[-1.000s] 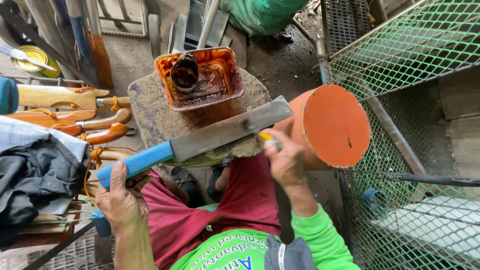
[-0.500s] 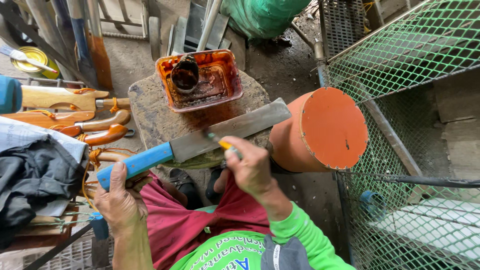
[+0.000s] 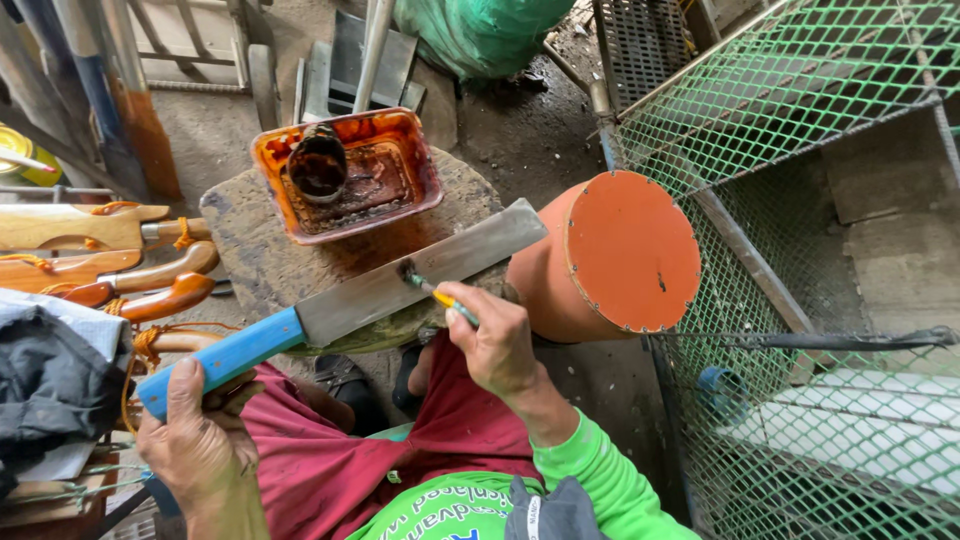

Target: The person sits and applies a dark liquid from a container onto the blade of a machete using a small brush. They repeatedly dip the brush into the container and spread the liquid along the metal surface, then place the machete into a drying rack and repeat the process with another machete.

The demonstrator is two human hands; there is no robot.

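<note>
My left hand (image 3: 190,440) grips the blue handle of a large flat-bladed knife (image 3: 400,282) that lies across a round stone block (image 3: 260,250). My right hand (image 3: 495,345) holds a small paintbrush (image 3: 440,295) with a yellow-green handle; its dark tip touches the middle of the steel blade. An orange plastic tray (image 3: 350,175) with brown liquid and a dark round cup in it stands on the block behind the knife.
An orange drum (image 3: 620,255) lies on its side at the right of the block. Green wire-mesh cages (image 3: 800,130) fill the right side. Wooden-handled knives (image 3: 120,260) and dark cloth (image 3: 50,380) lie at the left. A green sack (image 3: 480,30) sits at the back.
My right hand has moved left from the blade's far end by the drum toward the blade's middle, and the brush tip now rests on the steel. The left hand has stayed on the handle.
</note>
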